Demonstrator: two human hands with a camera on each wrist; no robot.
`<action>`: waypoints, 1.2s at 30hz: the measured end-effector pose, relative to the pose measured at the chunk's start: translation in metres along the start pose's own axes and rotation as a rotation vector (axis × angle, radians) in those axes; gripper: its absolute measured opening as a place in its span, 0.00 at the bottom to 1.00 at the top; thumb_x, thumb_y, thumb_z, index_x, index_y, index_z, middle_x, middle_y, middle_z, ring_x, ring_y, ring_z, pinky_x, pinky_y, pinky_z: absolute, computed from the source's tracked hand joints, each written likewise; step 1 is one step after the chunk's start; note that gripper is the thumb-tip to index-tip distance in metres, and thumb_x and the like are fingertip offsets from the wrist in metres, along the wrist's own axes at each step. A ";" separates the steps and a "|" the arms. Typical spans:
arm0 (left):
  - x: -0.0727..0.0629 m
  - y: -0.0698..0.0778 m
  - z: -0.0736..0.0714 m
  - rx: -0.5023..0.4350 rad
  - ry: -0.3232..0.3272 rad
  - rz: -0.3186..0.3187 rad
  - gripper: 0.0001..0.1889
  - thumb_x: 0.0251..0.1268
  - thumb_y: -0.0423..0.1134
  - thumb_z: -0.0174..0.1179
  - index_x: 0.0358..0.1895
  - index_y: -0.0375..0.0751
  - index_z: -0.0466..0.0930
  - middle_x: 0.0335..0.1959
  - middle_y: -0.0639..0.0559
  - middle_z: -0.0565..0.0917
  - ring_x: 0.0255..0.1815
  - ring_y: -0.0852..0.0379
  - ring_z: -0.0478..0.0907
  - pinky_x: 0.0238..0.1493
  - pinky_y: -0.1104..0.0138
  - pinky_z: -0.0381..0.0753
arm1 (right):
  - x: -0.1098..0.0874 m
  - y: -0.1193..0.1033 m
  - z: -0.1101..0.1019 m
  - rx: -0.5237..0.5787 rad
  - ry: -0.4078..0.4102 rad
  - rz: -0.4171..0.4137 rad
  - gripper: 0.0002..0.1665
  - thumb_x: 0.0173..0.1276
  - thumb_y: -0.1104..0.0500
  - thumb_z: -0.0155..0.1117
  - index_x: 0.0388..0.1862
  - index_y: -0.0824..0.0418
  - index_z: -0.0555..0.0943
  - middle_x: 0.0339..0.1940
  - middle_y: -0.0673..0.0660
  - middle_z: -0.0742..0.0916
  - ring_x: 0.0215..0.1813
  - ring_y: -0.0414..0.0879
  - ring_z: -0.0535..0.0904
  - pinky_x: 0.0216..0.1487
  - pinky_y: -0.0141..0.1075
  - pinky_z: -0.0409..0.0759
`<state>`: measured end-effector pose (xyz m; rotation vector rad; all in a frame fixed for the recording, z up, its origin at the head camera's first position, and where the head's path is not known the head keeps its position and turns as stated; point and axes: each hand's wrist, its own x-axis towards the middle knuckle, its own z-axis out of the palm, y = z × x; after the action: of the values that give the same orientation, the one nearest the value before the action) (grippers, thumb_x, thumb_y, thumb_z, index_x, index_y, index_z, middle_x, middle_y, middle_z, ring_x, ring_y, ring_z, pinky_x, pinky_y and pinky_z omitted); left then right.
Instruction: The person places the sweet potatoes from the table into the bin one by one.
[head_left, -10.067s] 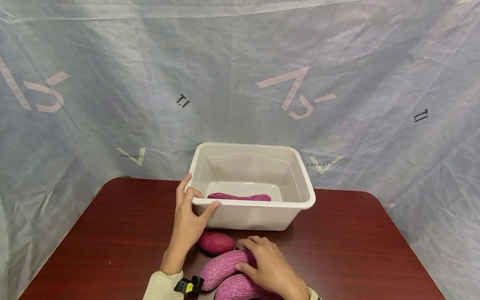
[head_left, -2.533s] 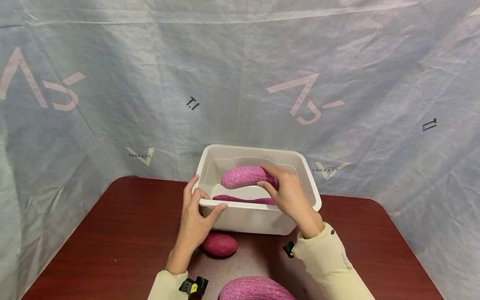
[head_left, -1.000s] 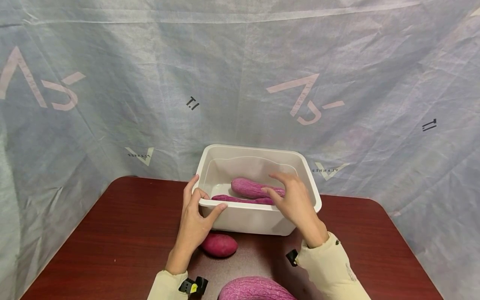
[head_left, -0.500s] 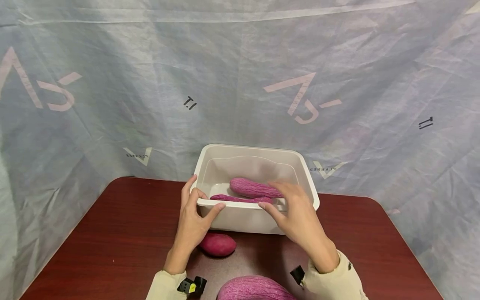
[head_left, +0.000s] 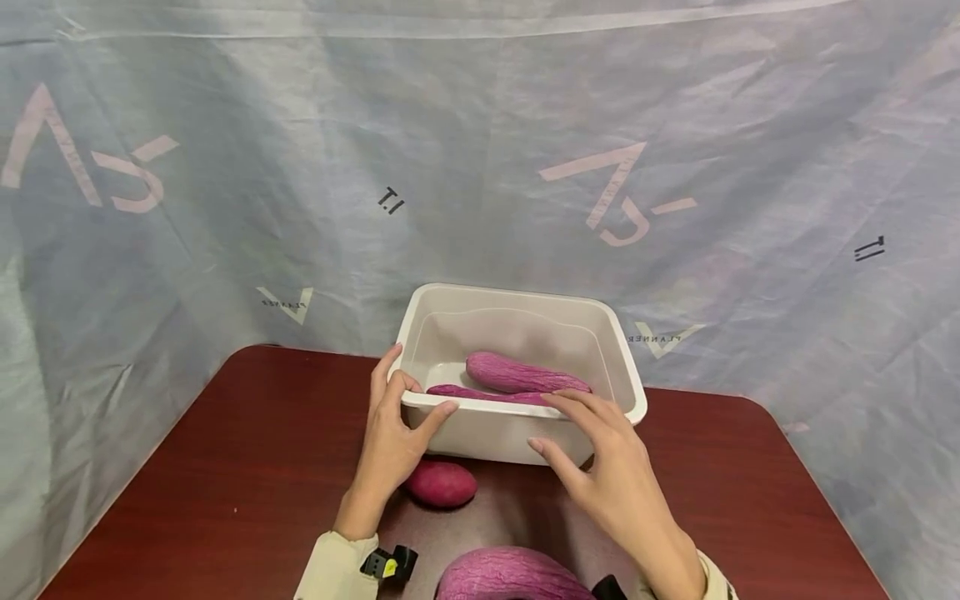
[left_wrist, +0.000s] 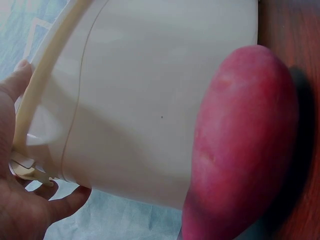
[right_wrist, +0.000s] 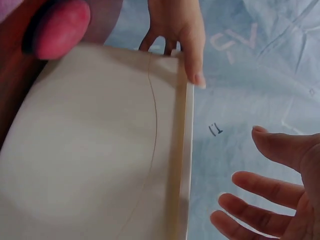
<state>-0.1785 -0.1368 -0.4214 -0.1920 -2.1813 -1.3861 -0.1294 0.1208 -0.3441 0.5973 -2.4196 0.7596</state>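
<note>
Grey-blue fabric sheet (head_left: 465,167) behind and along both sides — creased, hanging in soft folds. Printed on it: pink angular marks (head_left: 596,158), small black letters (head_left: 391,200), pale yellow V shapes (head_left: 661,350) with PLANNER in reverse. Sheet reads bluer in both wrist views. Table (head_left: 270,433) dark red-brown, wood-grained, far corners rounded, back edge close to the sheet. Light diffuse — dull sheen on the table's near middle.

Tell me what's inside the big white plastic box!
Inside the white plastic box lie a long, wrinkled purple vegetable and, nearer the front, another long purple vegetable. The box's front wall hides the nearer one's lower part and some floor.
</note>
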 end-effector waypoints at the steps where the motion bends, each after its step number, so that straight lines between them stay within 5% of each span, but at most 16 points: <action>1: 0.000 0.001 0.000 -0.001 0.000 0.001 0.23 0.55 0.48 0.76 0.35 0.44 0.67 0.79 0.49 0.59 0.78 0.42 0.61 0.70 0.45 0.66 | -0.003 -0.001 0.000 0.000 -0.001 0.000 0.29 0.57 0.52 0.79 0.59 0.46 0.82 0.59 0.47 0.85 0.65 0.45 0.78 0.64 0.40 0.71; 23: 0.001 0.000 0.002 -0.007 0.004 0.010 0.23 0.54 0.48 0.76 0.34 0.45 0.67 0.79 0.49 0.59 0.78 0.41 0.62 0.69 0.45 0.66 | -0.048 -0.001 0.012 -0.040 -0.187 0.052 0.31 0.58 0.46 0.78 0.61 0.42 0.81 0.60 0.38 0.81 0.61 0.37 0.78 0.55 0.43 0.81; 36: 0.002 -0.002 0.002 0.007 0.006 0.020 0.23 0.54 0.46 0.76 0.35 0.44 0.68 0.79 0.50 0.58 0.78 0.42 0.61 0.68 0.44 0.66 | -0.055 0.003 0.024 -0.045 -0.273 -0.045 0.34 0.58 0.37 0.75 0.63 0.43 0.80 0.59 0.42 0.83 0.59 0.39 0.80 0.53 0.41 0.82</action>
<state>-0.1818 -0.1364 -0.4230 -0.2060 -2.1728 -1.3666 -0.0970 0.1219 -0.3950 0.7793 -2.6523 0.6383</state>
